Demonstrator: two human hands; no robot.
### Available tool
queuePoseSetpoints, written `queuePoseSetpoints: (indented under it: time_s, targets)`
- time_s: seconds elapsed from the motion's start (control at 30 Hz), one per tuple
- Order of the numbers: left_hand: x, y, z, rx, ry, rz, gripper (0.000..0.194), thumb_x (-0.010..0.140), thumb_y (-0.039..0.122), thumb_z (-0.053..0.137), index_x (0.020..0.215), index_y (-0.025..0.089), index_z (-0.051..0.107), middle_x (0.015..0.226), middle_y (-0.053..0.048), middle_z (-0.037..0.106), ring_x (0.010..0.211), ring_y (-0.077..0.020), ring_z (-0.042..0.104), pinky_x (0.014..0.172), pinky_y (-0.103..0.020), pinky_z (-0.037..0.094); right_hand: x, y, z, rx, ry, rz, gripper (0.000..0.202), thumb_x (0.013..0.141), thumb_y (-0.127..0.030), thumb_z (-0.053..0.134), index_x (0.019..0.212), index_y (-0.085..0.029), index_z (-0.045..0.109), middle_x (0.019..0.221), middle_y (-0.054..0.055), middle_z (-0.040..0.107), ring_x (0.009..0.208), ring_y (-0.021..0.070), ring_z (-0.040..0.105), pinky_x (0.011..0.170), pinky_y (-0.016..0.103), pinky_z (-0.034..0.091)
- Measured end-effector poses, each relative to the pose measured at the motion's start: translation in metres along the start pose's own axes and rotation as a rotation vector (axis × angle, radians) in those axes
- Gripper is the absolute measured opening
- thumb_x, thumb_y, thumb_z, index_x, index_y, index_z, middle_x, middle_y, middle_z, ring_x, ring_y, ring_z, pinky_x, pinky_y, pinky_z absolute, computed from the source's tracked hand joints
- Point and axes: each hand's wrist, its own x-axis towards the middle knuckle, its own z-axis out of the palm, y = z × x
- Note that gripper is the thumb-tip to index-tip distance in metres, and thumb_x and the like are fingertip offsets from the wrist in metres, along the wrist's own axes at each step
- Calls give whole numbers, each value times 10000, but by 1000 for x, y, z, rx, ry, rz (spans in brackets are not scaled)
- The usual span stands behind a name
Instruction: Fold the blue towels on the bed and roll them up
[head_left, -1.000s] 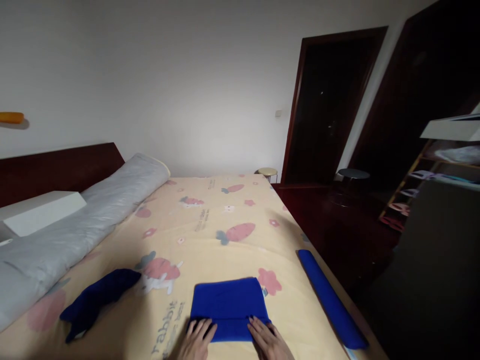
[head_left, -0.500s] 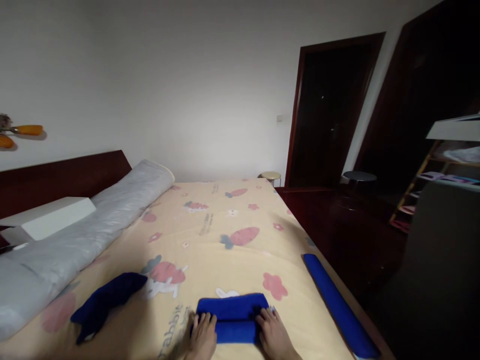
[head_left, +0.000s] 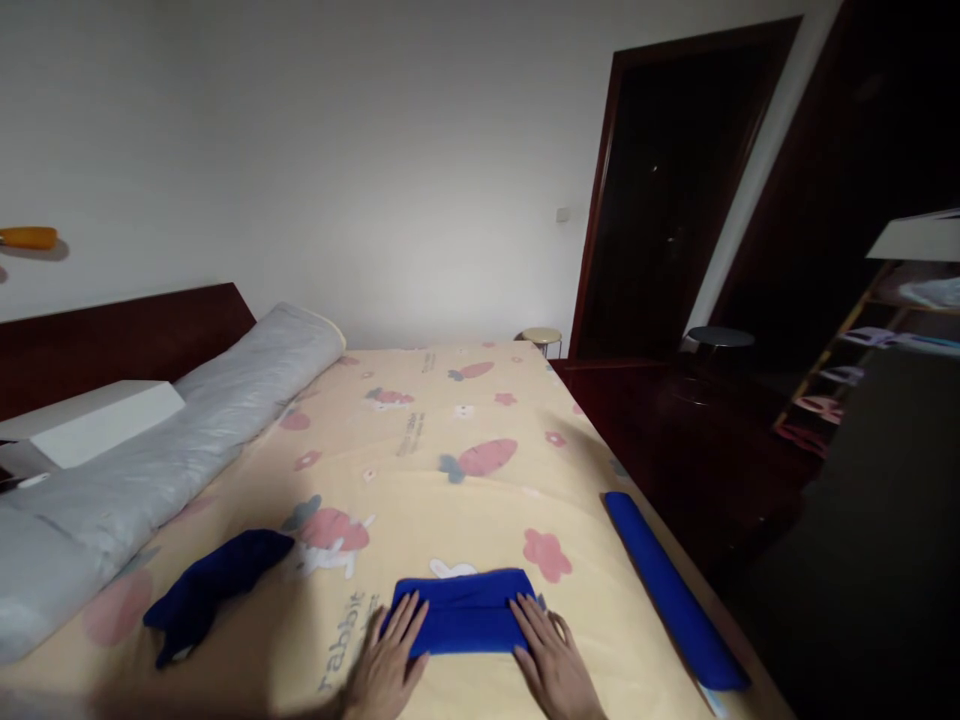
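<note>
A blue cloth (head_left: 471,618), folded into a flat rectangle, lies on the patterned bed sheet (head_left: 420,500) near the front. My left hand (head_left: 390,655) rests on its left end, palm down, fingers stretched out. On the right end lies my right hand (head_left: 553,655), also flat with the fingers extended. A crumpled dark blue cloth (head_left: 217,590) sits on the sheet to the left. Along the bed's right edge stretches a long, narrow blue folded strip (head_left: 675,595).
A rolled grey quilt or mat (head_left: 225,405) runs along the left side by the dark headboard (head_left: 127,345). A white box (head_left: 105,420) stands there too. Beyond the right edge are a round stool (head_left: 720,338) and a shelf rack (head_left: 847,350).
The near fold of the blue cloth has moved away from me, closing the gap across its middle. My hands went from curled fingers at its ends to lying flat on it.
</note>
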Motion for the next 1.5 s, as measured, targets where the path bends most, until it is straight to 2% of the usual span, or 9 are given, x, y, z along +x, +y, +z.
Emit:
queuePoseSetpoints:
  time_s: [0.1,0.3,0.4,0.7,0.83,0.97,1.2,1.37,1.5]
  targets:
    - [-9,-9,-5,7,0,-20,715,941,372,448,1529,352,41,1581,-5,300,1422,-230,351,1166,-472,247,-9,8,-7,0,19,32,574,980,-517,338,1509,-334,209,1552,17,309,1439,268,285,1151,508,307]
    - [21,59,30,-64,77,105,644,965,322,379,1531,301,71,1554,-15,353,1398,-205,392,1119,-397,345,18,-52,13,42,49,-108,479,1001,-413,308,1465,-313,373,1509,29,393,1395,252,378,1124,457,363]
    - [40,71,44,-121,56,20,563,975,318,351,1516,287,199,1521,-22,411,1367,-209,439,1096,-403,386,40,-67,19,72,9,-81,465,1002,-388,289,1436,-300,431,1470,40,460,1374,253,414,1114,479,373]
    - [20,-32,20,-42,-121,-377,478,971,359,315,1437,342,420,1529,-9,417,1418,-232,360,1137,-525,271,34,7,1,-51,8,223,484,960,-510,376,1363,-294,537,1483,37,435,1410,304,348,1127,570,316]
    - [33,-36,15,-91,-32,-561,408,954,295,375,1301,288,591,1410,-57,573,1338,-234,452,1095,-467,297,39,-17,-4,-11,10,174,563,976,-569,281,1413,-272,475,1524,40,361,1436,291,296,1158,575,258]
    - [62,-33,11,-216,-34,-676,208,873,227,533,995,240,701,1097,-34,706,1097,-190,589,894,-307,412,47,-48,0,91,-74,67,552,987,-562,248,1437,-300,429,1518,27,379,1428,270,318,1156,559,277]
    - [85,-46,6,-263,-65,-719,110,781,125,589,767,209,659,806,25,674,836,-138,607,735,-233,393,43,-41,13,65,-112,37,566,979,-575,248,1435,-295,434,1525,31,352,1421,287,326,1138,561,317]
    - [81,-12,0,-187,42,-745,286,861,118,445,1017,218,662,1123,-66,658,1130,-238,548,909,-366,389,46,-48,17,28,-102,59,571,978,-563,264,1412,-261,479,1524,55,349,1419,305,324,1135,567,320]
    - [70,38,7,-192,107,-286,404,903,140,377,1168,301,635,1185,-23,672,1143,-195,564,1028,-337,382,55,-72,20,77,-103,-39,507,991,-493,285,1407,-282,484,1503,45,406,1402,272,367,1141,519,328]
